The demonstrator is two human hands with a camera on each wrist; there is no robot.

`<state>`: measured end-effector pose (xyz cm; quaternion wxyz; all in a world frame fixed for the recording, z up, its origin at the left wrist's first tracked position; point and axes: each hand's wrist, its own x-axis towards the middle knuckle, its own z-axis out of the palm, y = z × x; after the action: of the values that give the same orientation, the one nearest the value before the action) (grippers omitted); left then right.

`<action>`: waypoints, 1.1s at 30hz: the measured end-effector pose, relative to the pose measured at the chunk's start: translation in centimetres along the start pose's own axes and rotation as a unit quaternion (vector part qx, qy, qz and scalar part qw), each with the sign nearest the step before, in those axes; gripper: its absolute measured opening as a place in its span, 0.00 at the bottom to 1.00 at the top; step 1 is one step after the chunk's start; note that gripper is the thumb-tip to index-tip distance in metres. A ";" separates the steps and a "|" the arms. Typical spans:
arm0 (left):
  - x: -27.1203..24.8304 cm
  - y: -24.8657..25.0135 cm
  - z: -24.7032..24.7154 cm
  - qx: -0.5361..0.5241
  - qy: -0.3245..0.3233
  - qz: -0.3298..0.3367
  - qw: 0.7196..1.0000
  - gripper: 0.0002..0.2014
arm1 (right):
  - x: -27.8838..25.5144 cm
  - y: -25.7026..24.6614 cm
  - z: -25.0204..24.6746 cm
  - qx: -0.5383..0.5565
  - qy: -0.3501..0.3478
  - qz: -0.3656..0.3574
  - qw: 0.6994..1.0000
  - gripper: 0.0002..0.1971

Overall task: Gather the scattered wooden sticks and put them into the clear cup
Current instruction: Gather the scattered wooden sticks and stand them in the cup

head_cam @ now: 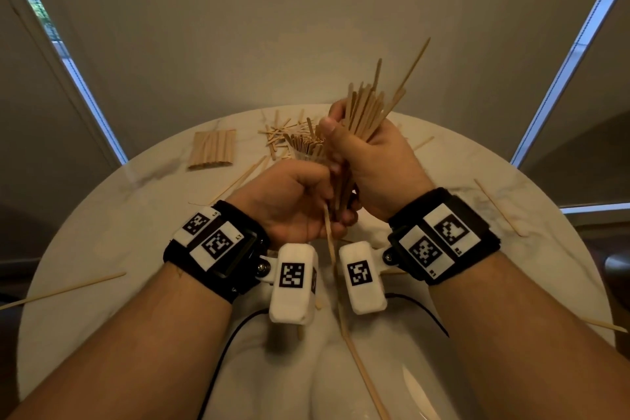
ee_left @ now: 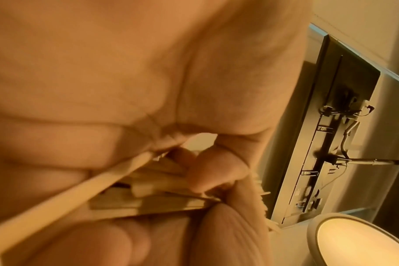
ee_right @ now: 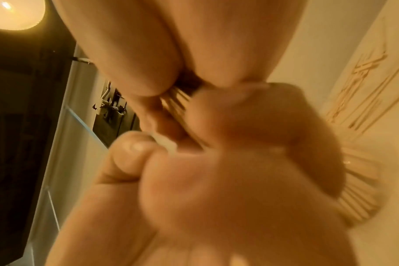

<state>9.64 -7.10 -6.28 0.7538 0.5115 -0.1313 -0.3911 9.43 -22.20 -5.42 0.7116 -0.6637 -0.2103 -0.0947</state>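
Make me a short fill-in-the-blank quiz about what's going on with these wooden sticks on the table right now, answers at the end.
1. The bundle of sticks is gripped by ______ hands at once.
2. The clear cup on the round table already holds ______.
3. The neat stack of sticks lies to the ______ of the cup in the head view.

Answers: both; sticks; left

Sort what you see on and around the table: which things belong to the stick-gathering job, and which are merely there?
Job:
bundle of sticks gripped by right hand and left hand
clear cup
loose sticks
neat stack

Merely there:
black cable
window blinds
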 end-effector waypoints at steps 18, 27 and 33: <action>-2.9 3.8 -2.0 0.145 0.233 0.262 0.925 0.06 | -0.9 -1.0 -0.5 -0.167 -0.166 0.132 0.963 0.12; -1.7 2.4 0.6 0.204 0.173 0.378 0.886 0.24 | -1.1 -0.9 0.5 -0.306 -0.237 0.226 0.894 0.09; -1.8 2.5 0.3 0.254 0.177 0.398 0.863 0.18 | -1.0 -1.0 0.3 -0.185 -0.194 0.226 0.936 0.09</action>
<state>9.43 -5.58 -3.62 0.7001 0.6498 -0.2833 0.0863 8.06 -22.13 -4.96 0.5237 -0.8193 -0.1674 0.1626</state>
